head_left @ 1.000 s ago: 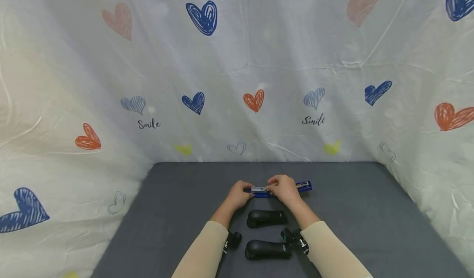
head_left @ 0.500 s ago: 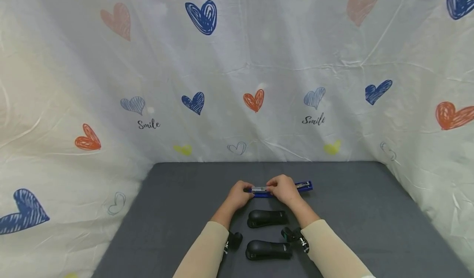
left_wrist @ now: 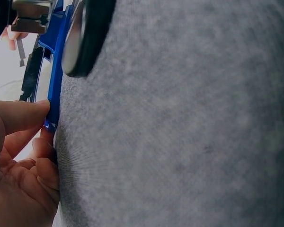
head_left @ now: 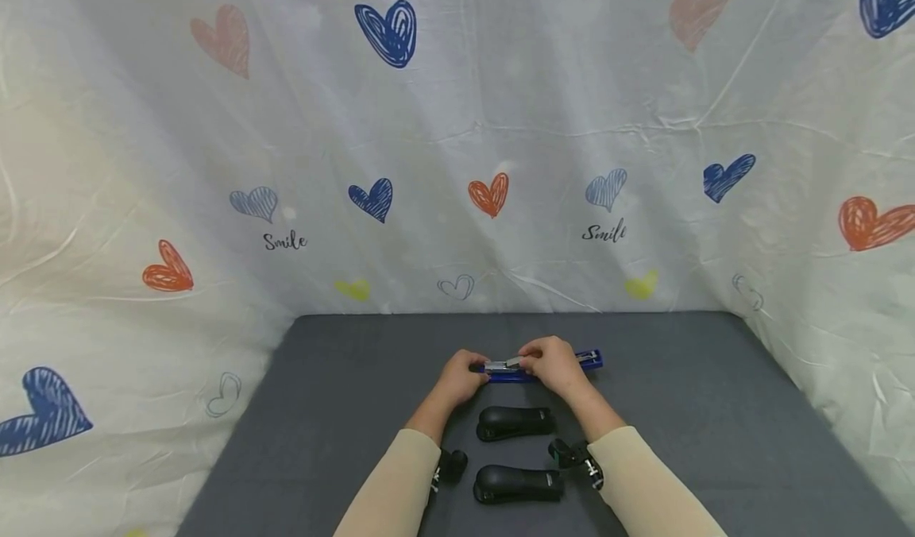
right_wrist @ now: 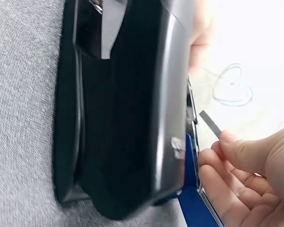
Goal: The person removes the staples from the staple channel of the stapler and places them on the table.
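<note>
A blue stapler (head_left: 509,377) lies opened out flat on the grey table, its metal staple channel showing. My left hand (head_left: 459,376) grips its left end; in the left wrist view the thumb presses the blue edge (left_wrist: 55,80). With thumb and fingertips, my right hand (head_left: 556,365) pinches a short grey strip of staples (right_wrist: 210,124). That strip slants a little above the channel, its free end pointing left and apart from the stapler in the right wrist view. Part of the stapler's middle is hidden behind the right hand.
Two black staplers, a farther one (head_left: 515,423) and a nearer one (head_left: 518,484), lie between my forearms. The farther parts of the grey table (head_left: 372,338) meet a white curtain (head_left: 429,251) printed with hearts.
My right hand has shifted slightly right and lifted the staple strip, which now tilts above the channel instead of lying along it. The left hand and the blue stapler have stayed in place.
</note>
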`<state>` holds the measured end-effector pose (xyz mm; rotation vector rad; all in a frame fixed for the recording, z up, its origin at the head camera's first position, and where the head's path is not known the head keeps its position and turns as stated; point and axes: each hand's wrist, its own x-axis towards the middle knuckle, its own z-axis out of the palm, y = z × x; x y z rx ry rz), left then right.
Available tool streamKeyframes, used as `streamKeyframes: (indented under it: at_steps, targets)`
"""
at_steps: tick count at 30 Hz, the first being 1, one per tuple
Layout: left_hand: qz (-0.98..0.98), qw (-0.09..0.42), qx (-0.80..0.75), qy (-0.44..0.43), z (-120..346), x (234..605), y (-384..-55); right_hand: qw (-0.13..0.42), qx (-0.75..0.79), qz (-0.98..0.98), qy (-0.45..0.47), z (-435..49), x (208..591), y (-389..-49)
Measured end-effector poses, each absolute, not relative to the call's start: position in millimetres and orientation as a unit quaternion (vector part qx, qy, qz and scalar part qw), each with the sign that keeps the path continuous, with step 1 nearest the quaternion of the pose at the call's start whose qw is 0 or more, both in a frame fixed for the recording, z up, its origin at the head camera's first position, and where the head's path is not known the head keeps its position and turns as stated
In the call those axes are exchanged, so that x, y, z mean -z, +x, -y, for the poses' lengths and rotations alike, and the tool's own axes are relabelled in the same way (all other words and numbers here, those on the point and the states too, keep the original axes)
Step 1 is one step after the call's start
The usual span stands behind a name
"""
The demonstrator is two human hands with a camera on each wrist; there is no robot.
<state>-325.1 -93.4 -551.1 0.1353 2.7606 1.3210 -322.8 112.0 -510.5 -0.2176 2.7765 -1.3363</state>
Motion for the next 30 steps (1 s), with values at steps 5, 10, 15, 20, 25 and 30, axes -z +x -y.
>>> streamKeyframes:
  at_steps: [5,10,15,20,25,30]
  targets:
    - [-0.901,0.038,-0.43,0.045,93.1,551.1,-324.4,0.015,0.451,-0.89,-0.069,-119.4,507.3,-323.3]
    - [-0.9,0.033,-0.431,0.048,92.9,551.7,-325.7,0.012,0.468,-0.88,-0.074,-126.1,502.5,-324.0]
    - [-0.902,0.029,-0.428,0.055,93.0,552.1,-325.6,0.012,0.476,-0.876,-0.081,-131.3,497.1,-323.3]
    - [-0.902,0.029,-0.428,0.05,92.2,550.8,-324.4,0.006,0.471,-0.879,-0.081,-138.0,493.0,-323.2]
    - [-0.902,0.032,-0.428,0.049,92.0,551.9,-324.5,0.0,0.472,-0.878,-0.076,-147.0,490.7,-323.6]
    - [-0.903,0.033,-0.425,0.048,93.0,551.9,-324.7,-0.006,0.477,-0.876,-0.073,-156.8,488.5,-322.6]
